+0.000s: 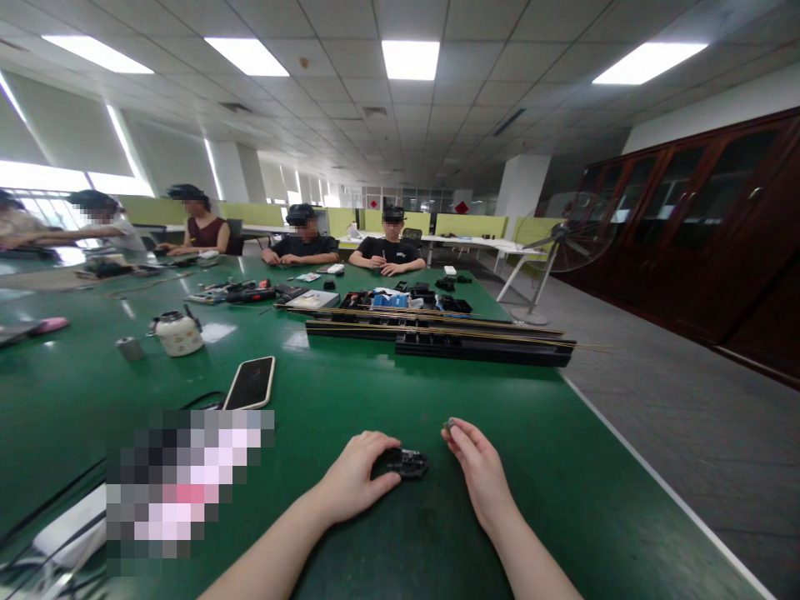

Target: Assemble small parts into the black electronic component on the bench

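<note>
Your left hand (357, 475) grips the black part (412, 464), right hand (480, 467) pinches a small piece (448, 424), the two apart, nothing visibly finished.

Two hands: left hand (359, 477), right hand (480, 468). One black part (412, 464), one tiny piece (448, 426). One phone (251, 383), one white pot (178, 336), one metal cylinder (130, 348). Black rails (484, 352): two at least. Thin rods (437, 327)? Way too bunched to count. Five other people (392, 252), one fan (559, 234), four lit ceiling panels (411, 60).
</note>
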`<state>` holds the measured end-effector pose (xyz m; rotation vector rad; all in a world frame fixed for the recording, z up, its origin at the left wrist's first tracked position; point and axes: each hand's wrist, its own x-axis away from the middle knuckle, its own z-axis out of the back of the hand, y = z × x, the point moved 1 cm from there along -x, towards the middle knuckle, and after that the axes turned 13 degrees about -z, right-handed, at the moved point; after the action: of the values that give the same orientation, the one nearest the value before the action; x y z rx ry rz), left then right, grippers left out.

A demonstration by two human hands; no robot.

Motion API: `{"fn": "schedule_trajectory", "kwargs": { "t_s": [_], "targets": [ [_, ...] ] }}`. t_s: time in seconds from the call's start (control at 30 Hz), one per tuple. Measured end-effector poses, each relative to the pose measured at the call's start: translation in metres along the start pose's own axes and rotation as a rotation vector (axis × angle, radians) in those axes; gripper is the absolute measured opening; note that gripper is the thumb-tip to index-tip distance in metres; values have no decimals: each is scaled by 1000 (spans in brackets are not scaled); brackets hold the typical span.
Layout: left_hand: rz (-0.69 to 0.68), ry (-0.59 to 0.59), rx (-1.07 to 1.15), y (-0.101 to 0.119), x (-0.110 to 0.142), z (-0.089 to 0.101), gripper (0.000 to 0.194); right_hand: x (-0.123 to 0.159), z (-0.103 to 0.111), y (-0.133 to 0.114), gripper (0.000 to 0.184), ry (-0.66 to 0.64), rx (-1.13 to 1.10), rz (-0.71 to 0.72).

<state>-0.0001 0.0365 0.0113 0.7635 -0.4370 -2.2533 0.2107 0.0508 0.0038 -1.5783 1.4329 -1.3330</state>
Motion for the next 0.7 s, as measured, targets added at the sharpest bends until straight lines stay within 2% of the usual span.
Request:
{"fn": "schedule_trajectory", "kwargs": {
  "t_s": [0.43,0.7],
  "targets": [
    [23,-21,31,1,-1,2,38,1,-1,-1,39,13,5,10],
    [26,-6,23,-3,0,-2,39,3,-2,-2,45,0,25,-11]
  ]
}}
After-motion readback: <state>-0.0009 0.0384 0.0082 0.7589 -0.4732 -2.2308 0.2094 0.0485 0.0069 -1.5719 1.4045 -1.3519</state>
